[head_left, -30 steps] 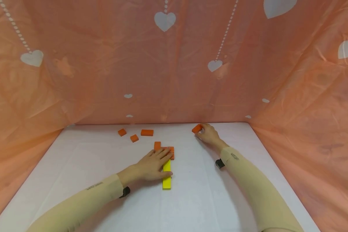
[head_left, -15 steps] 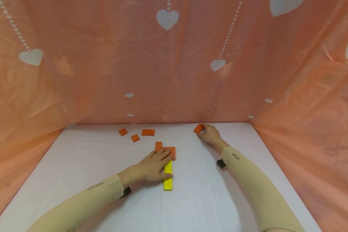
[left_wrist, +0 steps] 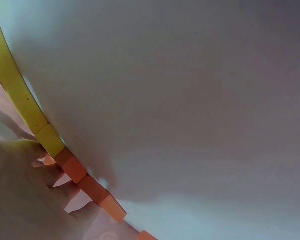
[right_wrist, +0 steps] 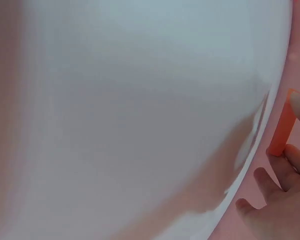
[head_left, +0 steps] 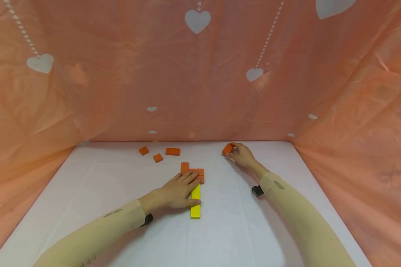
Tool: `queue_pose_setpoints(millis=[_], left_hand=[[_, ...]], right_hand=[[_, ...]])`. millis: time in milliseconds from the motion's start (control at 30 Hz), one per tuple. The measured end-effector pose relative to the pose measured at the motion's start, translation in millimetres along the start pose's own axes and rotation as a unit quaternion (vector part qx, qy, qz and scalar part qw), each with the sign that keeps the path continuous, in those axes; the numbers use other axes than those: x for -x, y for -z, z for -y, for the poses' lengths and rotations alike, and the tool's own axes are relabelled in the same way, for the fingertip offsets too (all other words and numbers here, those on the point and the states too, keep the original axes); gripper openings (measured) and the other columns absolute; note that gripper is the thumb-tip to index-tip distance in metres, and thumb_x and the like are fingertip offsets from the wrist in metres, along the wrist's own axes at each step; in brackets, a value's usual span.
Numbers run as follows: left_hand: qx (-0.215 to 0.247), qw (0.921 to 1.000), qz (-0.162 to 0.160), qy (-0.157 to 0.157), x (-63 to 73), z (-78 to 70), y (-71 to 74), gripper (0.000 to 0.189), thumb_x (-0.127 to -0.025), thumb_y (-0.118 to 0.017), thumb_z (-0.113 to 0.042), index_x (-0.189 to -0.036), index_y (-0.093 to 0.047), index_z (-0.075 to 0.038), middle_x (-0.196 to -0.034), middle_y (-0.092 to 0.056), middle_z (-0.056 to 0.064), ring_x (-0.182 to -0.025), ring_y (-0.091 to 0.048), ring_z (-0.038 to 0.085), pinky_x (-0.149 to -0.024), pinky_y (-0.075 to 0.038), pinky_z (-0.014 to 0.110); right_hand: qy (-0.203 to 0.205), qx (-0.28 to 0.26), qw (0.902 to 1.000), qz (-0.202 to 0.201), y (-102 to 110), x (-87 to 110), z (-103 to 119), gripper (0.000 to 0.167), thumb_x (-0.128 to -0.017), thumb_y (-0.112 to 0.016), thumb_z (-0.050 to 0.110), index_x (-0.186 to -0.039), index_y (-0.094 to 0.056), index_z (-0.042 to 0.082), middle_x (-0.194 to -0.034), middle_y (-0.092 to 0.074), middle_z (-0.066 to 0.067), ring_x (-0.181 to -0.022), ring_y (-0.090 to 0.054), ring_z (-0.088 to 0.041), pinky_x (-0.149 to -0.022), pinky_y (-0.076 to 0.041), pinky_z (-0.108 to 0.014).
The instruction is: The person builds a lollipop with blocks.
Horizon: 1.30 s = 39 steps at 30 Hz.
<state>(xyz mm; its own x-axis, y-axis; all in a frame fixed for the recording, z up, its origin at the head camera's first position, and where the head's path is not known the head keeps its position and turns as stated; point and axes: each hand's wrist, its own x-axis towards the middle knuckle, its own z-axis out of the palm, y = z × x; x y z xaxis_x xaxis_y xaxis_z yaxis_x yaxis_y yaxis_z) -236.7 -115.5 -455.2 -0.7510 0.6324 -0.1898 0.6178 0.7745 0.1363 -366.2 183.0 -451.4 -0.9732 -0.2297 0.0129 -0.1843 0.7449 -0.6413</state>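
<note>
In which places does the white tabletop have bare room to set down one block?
Bare room lies between the yellow rectangular strip and the right beige sleeve, and left of the three loose orange blocks. It is crowded in the middle, where the left hand lies over the strip and the grouped orange blocks.

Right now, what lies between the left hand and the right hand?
In the head view: orange blocks, partly covered by the left hand, then white table, then the orange block that the right hand holds.
</note>
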Motion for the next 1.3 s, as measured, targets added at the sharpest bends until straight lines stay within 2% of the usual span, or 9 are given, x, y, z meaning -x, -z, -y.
queue_pose_setpoints(millis=[233,433,800,933,1300], left_hand=[[-0.002,0.9999,0.005,0.009,-1.5,-0.9,0.6,0.089,-0.1,-0.049,-0.068,-0.166,-0.025,-0.013,-0.174,-0.017,0.008,-0.16,-0.014,0.032,-0.127,-0.018,0.056],[-0.006,0.9999,0.008,0.014,-2.4,-0.8,1.2,0.09,-0.1,-0.049,-0.069,-0.166,-0.026,-0.013,-0.174,-0.017,0.007,-0.16,-0.014,0.031,-0.127,-0.019,0.055],[-0.004,0.9999,0.006,0.007,-2.5,-2.8,4.8,0.089,-0.1,-0.051,-0.068,-0.165,-0.028,-0.012,-0.173,-0.018,0.008,-0.159,-0.016,0.032,-0.126,-0.021,0.056],[0.003,1.0,0.006,0.004,-2.6,-3.0,5.4,0.088,-0.1,-0.052,-0.067,-0.165,-0.029,-0.012,-0.173,-0.02,0.009,-0.159,-0.017,0.032,-0.126,-0.022,0.056],[0.012,0.9998,0.015,0.01,-0.5,-4.2,10.1,0.089,-0.099,-0.053,-0.067,-0.165,-0.029,-0.013,-0.173,-0.019,0.009,-0.159,-0.016,0.033,-0.126,-0.02,0.056]], right_hand=[[0.041,-0.027,0.9988,0.006,-3,15.5,10,0.063,-0.097,-0.075,0.023,-0.151,-0.051,0.003,-0.155,-0.049,-0.022,-0.148,-0.039,-0.042,-0.123,-0.028,-0.058],[0.057,-0.03,0.9972,0.039,-10,24.6,16,0.063,-0.097,-0.075,0.025,-0.153,-0.051,0.009,-0.158,-0.047,-0.018,-0.15,-0.036,-0.04,-0.123,-0.026,-0.059],[0.115,-0.007,0.9877,0.105,-26,33.9,28,0.063,-0.096,-0.077,0.022,-0.151,-0.052,0.005,-0.154,-0.052,-0.018,-0.147,-0.042,-0.039,-0.123,-0.028,-0.057],[0.117,0.005,0.9849,0.127,-30,35.2,30,0.062,-0.097,-0.076,0.022,-0.151,-0.052,0.003,-0.155,-0.051,-0.017,-0.147,-0.042,-0.038,-0.123,-0.029,-0.057],[0.138,0.037,0.9805,0.135,-38,35.7,38,0.061,-0.097,-0.076,0.021,-0.15,-0.053,0.004,-0.154,-0.053,-0.015,-0.146,-0.044,-0.036,-0.122,-0.031,-0.054]])
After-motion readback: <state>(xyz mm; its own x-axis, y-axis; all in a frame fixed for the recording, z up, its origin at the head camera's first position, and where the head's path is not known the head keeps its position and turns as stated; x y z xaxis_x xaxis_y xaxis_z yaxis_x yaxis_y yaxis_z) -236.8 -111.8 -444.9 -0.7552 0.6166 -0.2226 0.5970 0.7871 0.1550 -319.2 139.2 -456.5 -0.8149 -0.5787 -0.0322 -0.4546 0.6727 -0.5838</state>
